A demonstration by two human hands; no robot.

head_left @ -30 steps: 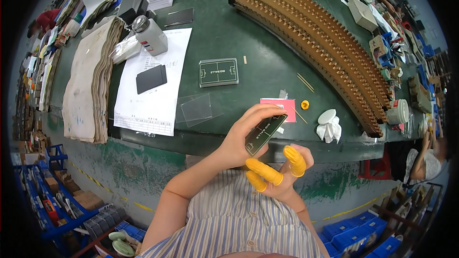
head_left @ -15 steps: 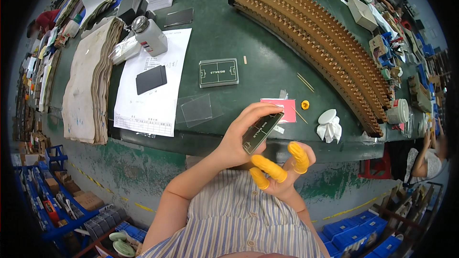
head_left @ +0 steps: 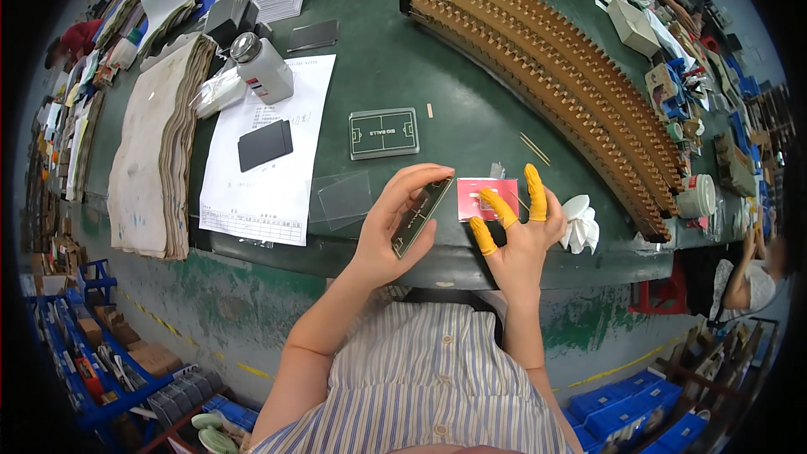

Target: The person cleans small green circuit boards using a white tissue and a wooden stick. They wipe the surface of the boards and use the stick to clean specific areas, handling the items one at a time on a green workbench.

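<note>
My left hand (head_left: pixel 388 231) grips a small dark green card-like plate (head_left: pixel 423 214) by its edges. The plate is tilted, and white playing-field lines show on its face. My right hand (head_left: pixel 525 240) wears yellow finger cots on several fingers, which are spread apart. One covered finger reaches over the pink square pad (head_left: pixel 475 189); whether it touches cannot be told. A thin wooden stick, partly hidden, lies by these fingers. Beyond the hands, a stack of similar green plates (head_left: pixel 383 133) lies on the green table.
Long curved brown slotted racks (head_left: pixel 538 59) stand at the right. A crumpled white tissue (head_left: pixel 580 227) lies beside my right hand. Thin sticks (head_left: pixel 535 149) and a clear sheet (head_left: pixel 345 199) lie on the table. At left are a printed paper (head_left: pixel 252 202) and a pump bottle (head_left: pixel 265 71).
My right hand has moved up and forward from the table's front edge to over the pink pad. My left hand has shifted left with the green plate, which is now turned more edge-on.
</note>
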